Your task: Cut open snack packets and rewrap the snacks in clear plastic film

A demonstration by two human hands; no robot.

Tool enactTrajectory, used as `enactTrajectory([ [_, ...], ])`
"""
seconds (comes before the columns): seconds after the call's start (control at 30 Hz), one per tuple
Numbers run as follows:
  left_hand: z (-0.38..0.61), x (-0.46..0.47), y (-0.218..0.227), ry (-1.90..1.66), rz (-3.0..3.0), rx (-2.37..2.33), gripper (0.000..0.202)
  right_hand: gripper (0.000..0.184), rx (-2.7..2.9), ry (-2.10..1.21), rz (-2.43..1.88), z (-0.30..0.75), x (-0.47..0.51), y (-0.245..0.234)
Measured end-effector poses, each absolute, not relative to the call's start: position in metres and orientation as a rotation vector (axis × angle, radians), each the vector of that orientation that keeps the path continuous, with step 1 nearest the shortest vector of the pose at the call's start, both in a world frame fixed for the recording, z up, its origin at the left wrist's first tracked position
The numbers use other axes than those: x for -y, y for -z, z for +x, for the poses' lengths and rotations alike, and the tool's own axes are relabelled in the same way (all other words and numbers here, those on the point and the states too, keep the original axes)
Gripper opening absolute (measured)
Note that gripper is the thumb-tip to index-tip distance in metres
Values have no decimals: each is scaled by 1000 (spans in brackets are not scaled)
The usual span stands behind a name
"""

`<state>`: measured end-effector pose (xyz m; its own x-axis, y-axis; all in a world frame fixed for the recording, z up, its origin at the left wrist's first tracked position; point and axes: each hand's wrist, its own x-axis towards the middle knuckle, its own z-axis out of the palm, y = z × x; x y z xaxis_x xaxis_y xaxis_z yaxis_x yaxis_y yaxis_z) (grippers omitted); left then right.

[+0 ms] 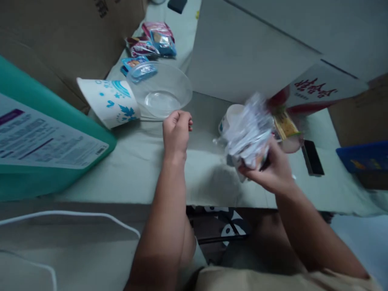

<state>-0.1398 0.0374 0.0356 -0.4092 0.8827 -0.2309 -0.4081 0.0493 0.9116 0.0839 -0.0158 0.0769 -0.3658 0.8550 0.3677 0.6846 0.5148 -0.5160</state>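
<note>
My right hand (271,167) grips a crinkly clear plastic bag of white items (250,131), blurred by motion, just above the table. My left hand (176,131) hovers with its fingers curled into a loose fist, just in front of a clear plastic bowl (162,91); nothing shows in it. A white cup (232,117) stands behind the bag. A paper cup with blue leaf prints (106,101) lies on its side left of the bowl.
Snack packets (151,42) lie behind the bowl. A teal box with a printed label (36,137) fills the left. Cardboard boxes stand at the back. A dark phone (312,157), a yellow packet (286,125) and a blue object (363,155) lie right. The table's pale cloth (136,173) ends near me.
</note>
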Motion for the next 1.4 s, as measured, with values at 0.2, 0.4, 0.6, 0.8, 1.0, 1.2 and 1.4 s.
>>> enactTrajectory([
  [0.2, -94, -27, -29, -1519, 987, -1239, 22, 43, 2011, -191, -1689, 138, 42, 1],
  [0.4, -41, 3, -15, -1443, 1918, -1306, 31, 37, 2004, -228, -1609, 147, 46, -1],
  [0.6, -19, 24, -11, -1251, 2135, -1443, 44, 28, 1979, -219, -1585, 162, 57, -3],
  [0.8, -18, 32, -17, -981, 1656, -1167, 41, 28, 1972, -395, -1399, 169, 69, -3],
  [1.0, -30, 27, -20, -993, 1372, -1201, 29, 48, 1897, -595, -1235, 176, 64, -3],
  [1.2, -38, 19, -19, -1230, 1077, -1035, 40, 22, 1829, -891, -1104, 184, 54, -12],
  [1.4, -38, 16, -11, -1308, 1114, -1167, 64, 13, 1749, -634, -1143, 174, 60, -16],
])
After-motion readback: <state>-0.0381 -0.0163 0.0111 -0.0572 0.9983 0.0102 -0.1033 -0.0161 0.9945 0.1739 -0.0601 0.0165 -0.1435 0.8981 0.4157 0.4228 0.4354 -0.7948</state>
